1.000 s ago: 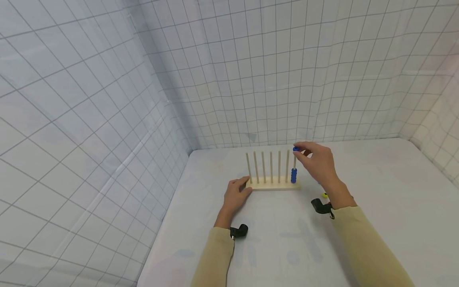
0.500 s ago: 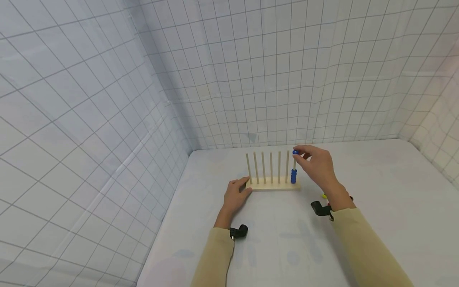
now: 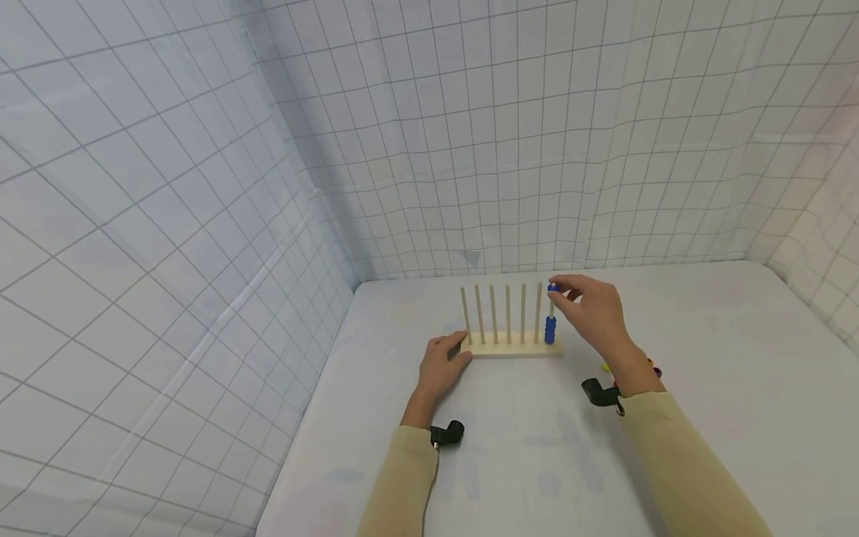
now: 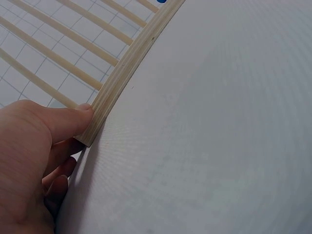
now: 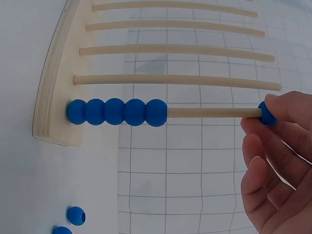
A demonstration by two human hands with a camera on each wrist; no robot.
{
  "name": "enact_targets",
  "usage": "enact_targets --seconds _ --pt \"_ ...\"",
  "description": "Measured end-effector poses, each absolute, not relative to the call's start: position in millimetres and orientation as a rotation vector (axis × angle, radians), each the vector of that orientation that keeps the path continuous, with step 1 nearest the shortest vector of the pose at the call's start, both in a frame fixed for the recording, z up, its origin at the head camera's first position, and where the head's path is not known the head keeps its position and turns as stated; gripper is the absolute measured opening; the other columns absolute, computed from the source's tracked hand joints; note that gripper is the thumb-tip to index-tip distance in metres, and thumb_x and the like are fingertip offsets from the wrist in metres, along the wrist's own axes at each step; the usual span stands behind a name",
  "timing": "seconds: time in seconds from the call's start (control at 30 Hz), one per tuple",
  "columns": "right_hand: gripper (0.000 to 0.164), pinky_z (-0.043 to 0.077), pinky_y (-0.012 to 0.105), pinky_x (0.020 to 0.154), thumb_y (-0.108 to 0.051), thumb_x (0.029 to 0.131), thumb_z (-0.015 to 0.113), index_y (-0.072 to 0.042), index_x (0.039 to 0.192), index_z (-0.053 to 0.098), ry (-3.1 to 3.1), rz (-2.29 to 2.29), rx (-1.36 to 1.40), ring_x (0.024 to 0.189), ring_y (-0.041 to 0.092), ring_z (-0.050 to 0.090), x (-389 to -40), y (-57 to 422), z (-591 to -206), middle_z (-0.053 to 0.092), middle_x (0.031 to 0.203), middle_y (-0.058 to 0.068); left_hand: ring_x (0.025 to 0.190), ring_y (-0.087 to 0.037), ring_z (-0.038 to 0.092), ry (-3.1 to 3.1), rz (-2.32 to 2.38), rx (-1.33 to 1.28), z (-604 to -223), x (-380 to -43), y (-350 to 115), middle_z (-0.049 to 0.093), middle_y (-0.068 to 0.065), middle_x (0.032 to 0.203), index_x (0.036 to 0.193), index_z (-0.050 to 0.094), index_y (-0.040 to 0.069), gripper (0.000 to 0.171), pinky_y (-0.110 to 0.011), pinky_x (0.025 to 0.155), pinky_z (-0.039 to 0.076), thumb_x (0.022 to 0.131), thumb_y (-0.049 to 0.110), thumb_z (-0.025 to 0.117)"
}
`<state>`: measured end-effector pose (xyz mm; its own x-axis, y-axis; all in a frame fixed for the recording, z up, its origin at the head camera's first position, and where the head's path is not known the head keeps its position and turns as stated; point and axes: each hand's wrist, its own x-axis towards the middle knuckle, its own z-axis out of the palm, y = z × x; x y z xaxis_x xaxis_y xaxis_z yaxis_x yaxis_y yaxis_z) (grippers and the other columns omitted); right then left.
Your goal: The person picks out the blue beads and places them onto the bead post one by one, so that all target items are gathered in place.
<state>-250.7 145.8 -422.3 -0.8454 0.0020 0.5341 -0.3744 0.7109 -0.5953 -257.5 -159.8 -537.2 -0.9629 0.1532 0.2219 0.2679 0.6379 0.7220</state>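
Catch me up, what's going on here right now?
A person is threading beads onto a wooden rack. The right hand pinches a blue bead at the tip of the rightmost peg, above five blue beads stacked at its foot. The left hand grips the far left end of the wooden base. The other six pegs are bare, and more blue beads lie on the table.

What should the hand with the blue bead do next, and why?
Probably ease the pinched bead down the peg: the right hand holds it at the peg's tip, and bare peg shows between it and the five blue beads stacked below.
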Motion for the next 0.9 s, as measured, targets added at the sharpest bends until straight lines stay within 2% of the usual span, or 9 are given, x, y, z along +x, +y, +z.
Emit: enact_targets --seconds 0.9 --pt "0.029 0.044 0.036 0.064 -0.019 0.093 0.075 -0.007 0.119 0.074 -2.415 1.016 0.3 0.081 0.023 0.063 -249.3 146.8 -432.9 0.073 0.093 0.007 0.13 -0.027 0.045 -2.726 -1.226 -0.341 -542.1 -260.0 -160.1 0.057 -0.007 0.138 0.143 0.059 0.021 0.049 -0.055 0.103 0.039 0.096 0.033 0.069"
